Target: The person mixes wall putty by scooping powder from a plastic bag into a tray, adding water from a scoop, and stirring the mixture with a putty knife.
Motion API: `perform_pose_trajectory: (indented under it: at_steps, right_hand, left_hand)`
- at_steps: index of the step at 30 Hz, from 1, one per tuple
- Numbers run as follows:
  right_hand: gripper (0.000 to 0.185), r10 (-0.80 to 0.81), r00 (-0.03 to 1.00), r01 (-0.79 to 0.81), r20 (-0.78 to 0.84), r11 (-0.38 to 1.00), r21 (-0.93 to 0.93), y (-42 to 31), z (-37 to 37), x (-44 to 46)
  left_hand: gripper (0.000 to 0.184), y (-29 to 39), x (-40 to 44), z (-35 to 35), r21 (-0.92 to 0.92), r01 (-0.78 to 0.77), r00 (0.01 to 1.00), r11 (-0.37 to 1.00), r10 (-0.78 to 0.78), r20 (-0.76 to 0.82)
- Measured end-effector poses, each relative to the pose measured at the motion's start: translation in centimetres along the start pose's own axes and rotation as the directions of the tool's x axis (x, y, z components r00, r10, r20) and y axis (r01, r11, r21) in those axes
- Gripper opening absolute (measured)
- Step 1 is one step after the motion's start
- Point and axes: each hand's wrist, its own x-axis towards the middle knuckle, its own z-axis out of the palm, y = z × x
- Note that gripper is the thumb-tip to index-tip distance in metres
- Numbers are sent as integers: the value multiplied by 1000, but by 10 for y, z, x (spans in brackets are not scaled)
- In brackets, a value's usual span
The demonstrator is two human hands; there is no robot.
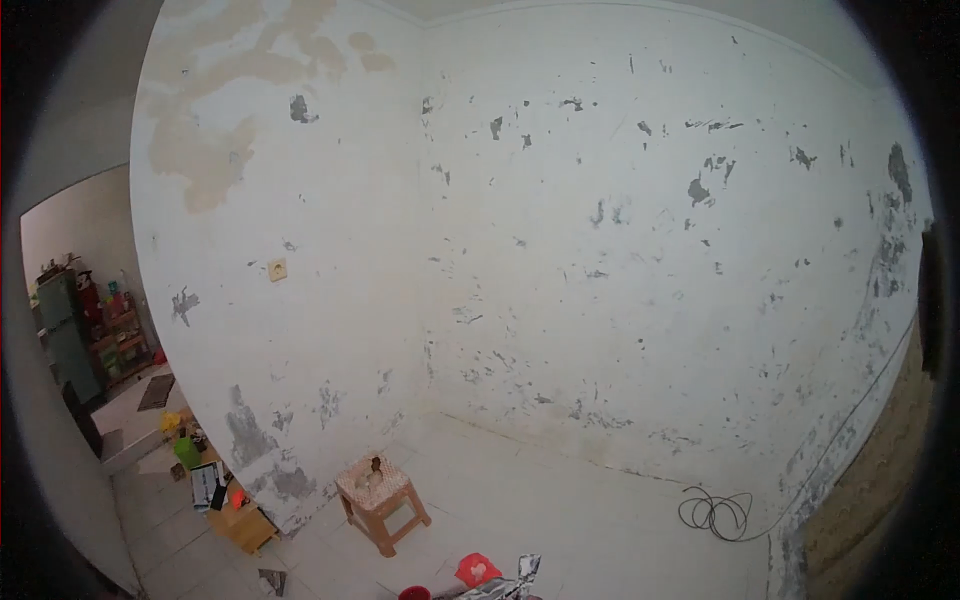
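Observation:
Neither of my hands shows in the head view. At the bottom edge lie a red plastic bag (478, 569), a shiny silver item (512, 585) cut off by the frame, and the rim of a red round container (414, 594). What the silver item is, I cannot make out. Behind them a brown plastic stool (385, 508) stands near the left wall, with a small dark object (376, 465) on its patterned seat. White walls (600, 330) with grey chipped spots and beige patches fill most of the view.
A coiled black cable (716, 514) lies on the tiled floor at the right. At the left, a low wooden table (243, 527) holds several items. A doorway beyond shows a fridge (70, 335) and a shelf (118, 343). A wall socket (277, 270) sits on the left wall.

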Motion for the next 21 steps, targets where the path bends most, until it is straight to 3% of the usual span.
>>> perform_pose_trajectory:
  at_steps: [2, 6, 7, 8, 9, 11, 12, 13, 14, 15, 17, 18, 20, 21]
  right_hand:
    - [12, 56, 997, -62, 57, 990, 123, -28, -9, -3]
    - [11, 33, 986, -62, 164, 984, 169, -54, -19, -9]
    - [11, -282, 927, 313, 248, 945, -95, -37, -28, 1]
    - [12, -524, 752, 647, 400, 702, -297, -28, -33, 7]
    - [12, -519, 751, 646, 408, 707, -288, -28, -35, 10]
    - [12, -123, 862, 273, 491, 930, -246, -29, -35, 17]
    - [12, -117, 859, 270, 499, 931, -246, -33, -30, 15]
    - [14, 81, 915, -10, 395, 984, -179, -38, -23, 13]
    - [16, 294, 907, -283, 303, 956, -82, -41, -15, 11]
    - [16, 300, 903, -287, 307, 954, -85, -42, -7, 9]
    - [19, 70, 941, -14, 332, 986, -167, -40, 7, 6]
    - [19, 83, 938, -25, 335, 985, -173, -32, 9, 6]
    - [21, -76, 950, 192, 303, 908, -373, -2, 5, 19]
    - [19, -583, 587, 795, 562, 284, -536, 31, -15, 36]
  left_hand:
    - [31, -10, -4, 12, 16, -6, 1000, 1000, 6, -17]
    - [30, -23, -18, 23, 50, -16, 998, 999, 19, -59]
    - [30, -22, -21, 24, 60, -18, 997, 998, 23, -68]
    - [30, -22, -25, 24, 69, -19, 997, 997, 24, -75]
    - [30, -21, -27, 24, 77, -19, 997, 997, 25, -80]
    - [29, -19, -32, 23, 89, -18, 996, 996, 26, -85]
    - [29, -18, -35, 22, 93, -17, 996, 995, 25, -88]
    - [29, -17, -38, 19, 98, -16, 996, 995, 24, -90]
    - [29, -14, -41, 17, 101, -13, 996, 995, 23, -90]
    - [28, -11, -43, 14, 105, -10, 996, 994, 19, -90]
    - [28, -5, -49, 7, 109, 1, 996, 994, 9, -91]
    - [28, -3, -54, 4, 108, 9, 995, 994, 1, -95]
    - [27, 3, -66, -8, 107, 32, 994, 994, -21, -108]
    - [27, 7, -75, -15, 106, 51, 992, 993, -38, -119]
